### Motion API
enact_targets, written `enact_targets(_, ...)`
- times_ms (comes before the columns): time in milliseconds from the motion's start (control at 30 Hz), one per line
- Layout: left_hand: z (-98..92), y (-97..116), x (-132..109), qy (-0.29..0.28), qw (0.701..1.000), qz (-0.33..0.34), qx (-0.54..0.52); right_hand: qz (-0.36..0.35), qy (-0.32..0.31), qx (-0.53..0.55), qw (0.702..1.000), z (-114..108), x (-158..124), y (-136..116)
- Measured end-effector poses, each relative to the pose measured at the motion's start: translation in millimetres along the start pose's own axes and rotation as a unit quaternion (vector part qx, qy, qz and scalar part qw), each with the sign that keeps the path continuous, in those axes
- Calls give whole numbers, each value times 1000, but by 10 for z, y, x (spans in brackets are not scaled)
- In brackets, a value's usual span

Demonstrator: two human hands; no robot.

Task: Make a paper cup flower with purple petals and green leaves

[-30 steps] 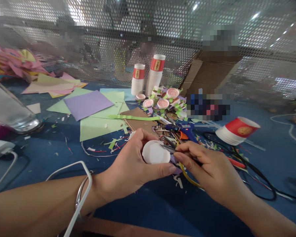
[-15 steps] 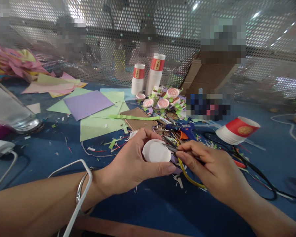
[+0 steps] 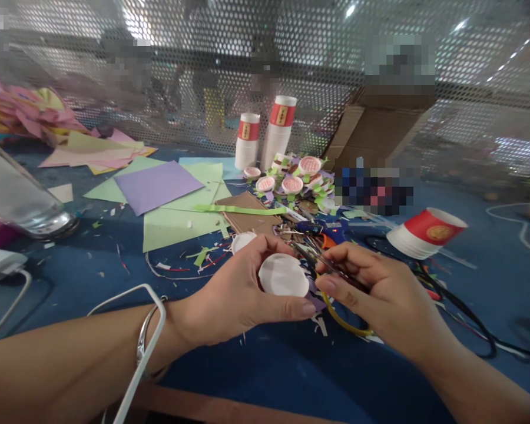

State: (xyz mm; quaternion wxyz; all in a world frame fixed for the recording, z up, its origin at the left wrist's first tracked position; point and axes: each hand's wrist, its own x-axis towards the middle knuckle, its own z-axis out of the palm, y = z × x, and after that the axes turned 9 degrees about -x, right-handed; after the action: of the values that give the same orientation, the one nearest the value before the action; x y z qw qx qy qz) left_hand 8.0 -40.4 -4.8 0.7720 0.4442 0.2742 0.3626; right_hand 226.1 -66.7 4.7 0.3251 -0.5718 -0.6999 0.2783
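A small white round paper piece [image 3: 284, 275], like the cut-off base of a paper cup, rests in my left hand [image 3: 242, 288]. Its flat face is turned up, and my thumb and fingers curve round its edge. My right hand [image 3: 371, 294] pinches dark metal tweezers [image 3: 311, 254] between thumb and fingers. Their slim prongs point left, just beyond the upper right edge of the paper piece; whether they touch it I cannot tell. Another white disc [image 3: 242, 241] lies behind my left hand, partly hidden by it. A yellow curved strip [image 3: 345, 323] shows under my right hand.
Stacked paper cups [image 3: 247, 144] stand at the back beside a pile of decorated discs [image 3: 292, 185]. A blue glue gun [image 3: 335, 228] lies among scraps. A red-and-white cup [image 3: 426, 232] is tipped at right, near a black cable [image 3: 463, 312]. Coloured paper [image 3: 159, 185] lies left.
The paper piece has shifted slightly right and down, its flat face now showing less rim. The tweezers have moved a little off it, their prongs more visible. The white disc behind shows more.
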Motion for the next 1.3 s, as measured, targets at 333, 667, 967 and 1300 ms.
enact_targets(333,10,-51,-3,-35,998,-48,16,-5,-45,10,999,24,8,-68)
enact_targets(667,88,9,-16,-54,990,-90,-97,-24,-37,-13,999,12,-1,-118)
enact_targets(967,25,-167,76,-38,997,29,-61,-76,-13,-66,995,83,-56,-90)
enact_targets(1300,-26,-9,86,29,990,136,35,-79,161,-109,978,7,-10,-85)
